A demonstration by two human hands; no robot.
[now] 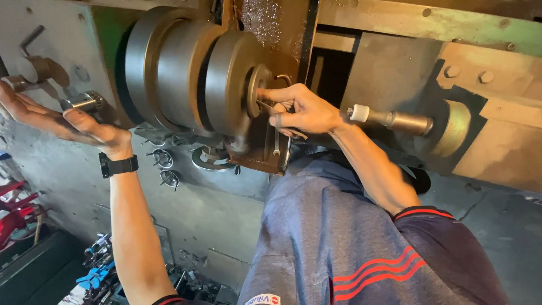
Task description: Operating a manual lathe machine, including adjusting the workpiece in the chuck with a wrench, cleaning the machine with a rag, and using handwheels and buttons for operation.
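A large grey lathe chuck (192,70) fills the upper middle of the head view, with a small round disc (255,90) on its face. My right hand (299,110) presses a thin metal tool (268,107) against that disc, fingers closed on the tool. My left hand (53,118) is spread flat with fingers apart beside a shiny knurled knob (84,101) at the left of the machine, and holds nothing. A black watch (118,165) is on the left wrist.
A tailstock spindle with a white tip (389,120) points at my right wrist from the right. Handwheels (164,158) sit under the chuck. A bent lever (31,39) is at top left. Tools and clutter (99,271) lie on the floor below left.
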